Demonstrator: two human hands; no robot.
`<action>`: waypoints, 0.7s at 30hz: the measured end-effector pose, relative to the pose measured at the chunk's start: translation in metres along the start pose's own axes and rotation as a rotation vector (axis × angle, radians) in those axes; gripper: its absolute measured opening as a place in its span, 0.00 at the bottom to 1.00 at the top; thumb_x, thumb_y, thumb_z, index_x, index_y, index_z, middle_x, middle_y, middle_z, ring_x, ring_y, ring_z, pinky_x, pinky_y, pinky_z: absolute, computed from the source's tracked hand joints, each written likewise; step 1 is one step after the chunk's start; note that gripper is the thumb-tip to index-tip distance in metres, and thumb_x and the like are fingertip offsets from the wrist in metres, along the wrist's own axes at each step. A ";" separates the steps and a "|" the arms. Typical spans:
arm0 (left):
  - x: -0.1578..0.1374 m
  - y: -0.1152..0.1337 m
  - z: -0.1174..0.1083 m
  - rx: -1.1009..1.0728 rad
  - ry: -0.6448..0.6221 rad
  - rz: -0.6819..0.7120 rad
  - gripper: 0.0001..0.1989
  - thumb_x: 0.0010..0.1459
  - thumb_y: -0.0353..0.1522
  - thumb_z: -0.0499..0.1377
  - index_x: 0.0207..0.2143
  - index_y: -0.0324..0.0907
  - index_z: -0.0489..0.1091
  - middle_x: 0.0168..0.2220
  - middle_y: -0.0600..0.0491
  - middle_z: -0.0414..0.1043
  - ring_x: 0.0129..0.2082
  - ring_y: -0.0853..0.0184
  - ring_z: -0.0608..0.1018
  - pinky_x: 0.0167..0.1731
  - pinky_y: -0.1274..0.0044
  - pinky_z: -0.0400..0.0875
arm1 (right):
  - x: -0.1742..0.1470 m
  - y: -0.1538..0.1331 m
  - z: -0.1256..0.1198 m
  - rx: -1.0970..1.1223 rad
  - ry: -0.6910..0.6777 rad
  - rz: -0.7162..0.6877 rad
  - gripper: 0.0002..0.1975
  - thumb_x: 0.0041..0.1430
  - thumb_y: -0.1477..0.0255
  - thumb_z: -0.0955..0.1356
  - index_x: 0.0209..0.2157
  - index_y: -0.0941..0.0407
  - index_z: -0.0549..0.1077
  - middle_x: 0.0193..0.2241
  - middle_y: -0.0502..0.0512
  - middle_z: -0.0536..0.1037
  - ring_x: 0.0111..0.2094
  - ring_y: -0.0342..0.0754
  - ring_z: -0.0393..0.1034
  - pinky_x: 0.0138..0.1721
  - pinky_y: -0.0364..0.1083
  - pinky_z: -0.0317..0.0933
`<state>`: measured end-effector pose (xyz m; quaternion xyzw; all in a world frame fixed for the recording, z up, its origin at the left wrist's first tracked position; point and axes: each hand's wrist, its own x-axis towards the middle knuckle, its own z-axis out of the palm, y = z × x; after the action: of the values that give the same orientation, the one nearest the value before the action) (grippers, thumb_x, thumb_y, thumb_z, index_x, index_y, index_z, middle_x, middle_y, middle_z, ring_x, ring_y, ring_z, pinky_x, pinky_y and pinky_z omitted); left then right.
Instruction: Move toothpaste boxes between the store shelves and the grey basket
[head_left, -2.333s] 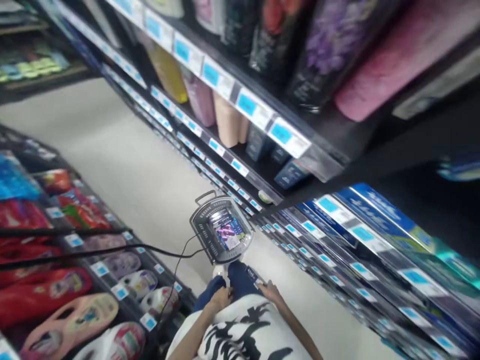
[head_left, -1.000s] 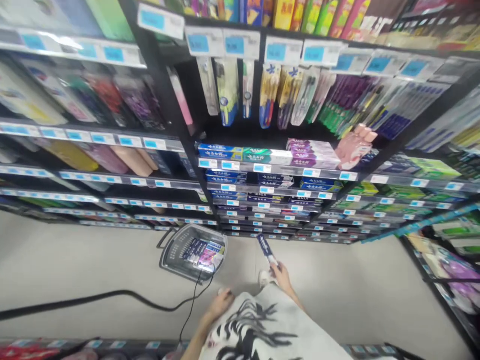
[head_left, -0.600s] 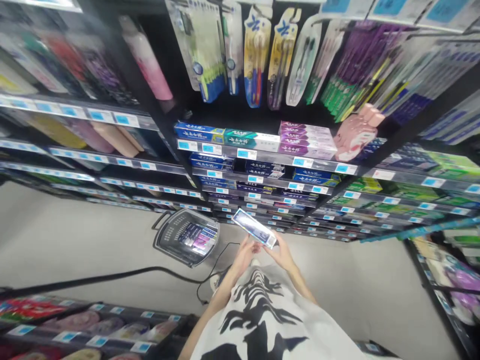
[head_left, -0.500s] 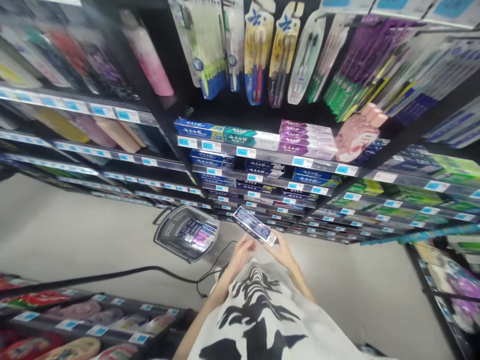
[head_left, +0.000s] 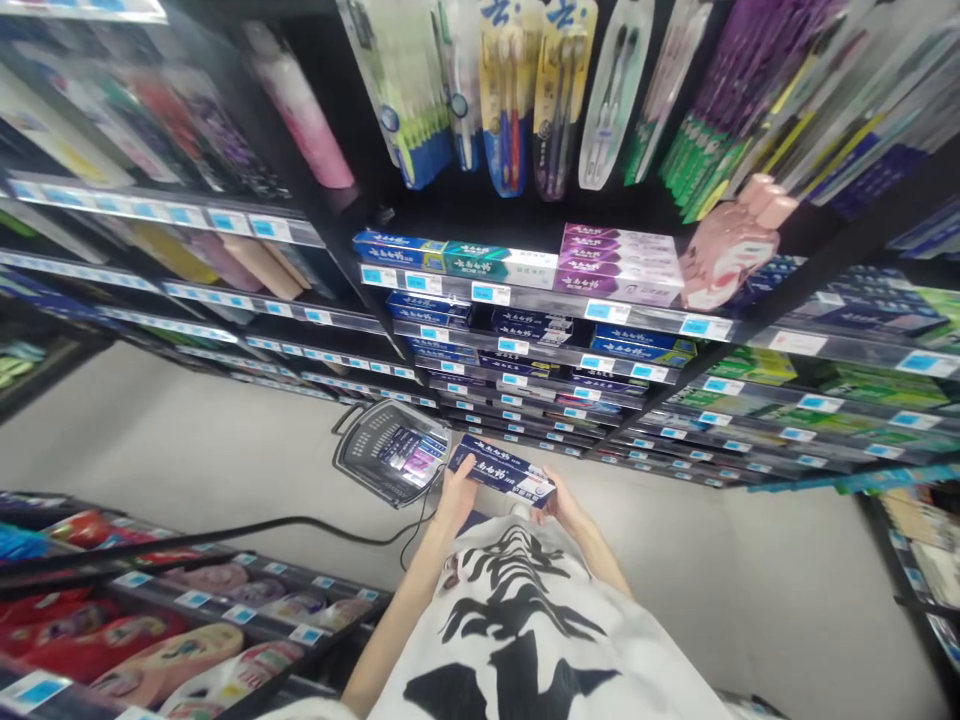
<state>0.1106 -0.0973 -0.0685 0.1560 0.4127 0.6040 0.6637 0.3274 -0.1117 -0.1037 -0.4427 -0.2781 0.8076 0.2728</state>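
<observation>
Between my two hands is a dark blue toothpaste box (head_left: 491,474), its printed faces turned up toward me. My left hand (head_left: 457,490) grips its left end, thumb lying on the front. At the right end my right hand (head_left: 559,497) is closed around the box's corner, some fingers hidden behind it. A dark shopping basket (head_left: 360,455) stands on the floor just left of my hands, with several blue and purple boxes (head_left: 416,458) inside.
Ahead is a shelf rack holding toothpaste boxes (head_left: 619,265), a pink bottle (head_left: 735,245) and hanging toothbrushes (head_left: 510,100). Slippers (head_left: 169,665) fill a low rack at the lower left. A black cable (head_left: 300,522) crosses above the grey floor (head_left: 675,560).
The box has been turned over, from its back text to its blue front. My left hand, formerly beside the box, now grips its left end.
</observation>
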 end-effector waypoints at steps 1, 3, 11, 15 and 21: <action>-0.003 -0.002 0.001 0.004 0.018 0.002 0.30 0.52 0.38 0.71 0.57 0.43 0.70 0.54 0.45 0.77 0.54 0.56 0.78 0.55 0.65 0.72 | -0.002 0.000 0.000 0.016 0.013 -0.013 0.38 0.63 0.44 0.55 0.53 0.61 0.72 0.19 0.56 0.78 0.18 0.48 0.69 0.23 0.44 0.61; -0.008 -0.006 0.001 -0.004 0.050 -0.001 0.29 0.52 0.40 0.70 0.55 0.42 0.72 0.53 0.45 0.78 0.53 0.55 0.79 0.54 0.66 0.73 | -0.005 -0.001 -0.001 0.050 0.038 -0.013 0.36 0.64 0.45 0.56 0.54 0.60 0.72 0.25 0.58 0.81 0.22 0.49 0.73 0.30 0.47 0.66; -0.016 -0.009 0.000 0.031 0.179 -0.010 0.24 0.54 0.46 0.67 0.48 0.42 0.76 0.51 0.44 0.79 0.55 0.52 0.78 0.49 0.66 0.76 | -0.006 0.003 0.007 0.111 0.251 -0.204 0.30 0.54 0.45 0.70 0.49 0.54 0.76 0.46 0.60 0.81 0.44 0.54 0.77 0.40 0.48 0.69; -0.007 -0.004 0.017 0.042 0.163 0.009 0.25 0.56 0.47 0.65 0.50 0.42 0.75 0.51 0.45 0.79 0.54 0.55 0.78 0.49 0.67 0.75 | -0.007 -0.005 0.008 0.112 0.230 -0.337 0.40 0.39 0.58 0.81 0.55 0.50 0.71 0.46 0.55 0.81 0.47 0.53 0.75 0.48 0.48 0.68; 0.018 0.012 0.047 0.096 -0.028 -0.116 0.29 0.60 0.53 0.55 0.50 0.39 0.75 0.47 0.41 0.79 0.48 0.53 0.79 0.45 0.64 0.75 | -0.009 -0.009 -0.002 0.249 0.202 -0.310 0.28 0.45 0.59 0.79 0.46 0.56 0.75 0.41 0.57 0.81 0.39 0.50 0.77 0.39 0.45 0.69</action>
<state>0.1359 -0.0644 -0.0379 0.1719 0.4399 0.5418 0.6953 0.3353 -0.1110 -0.0929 -0.4361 -0.2120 0.7358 0.4727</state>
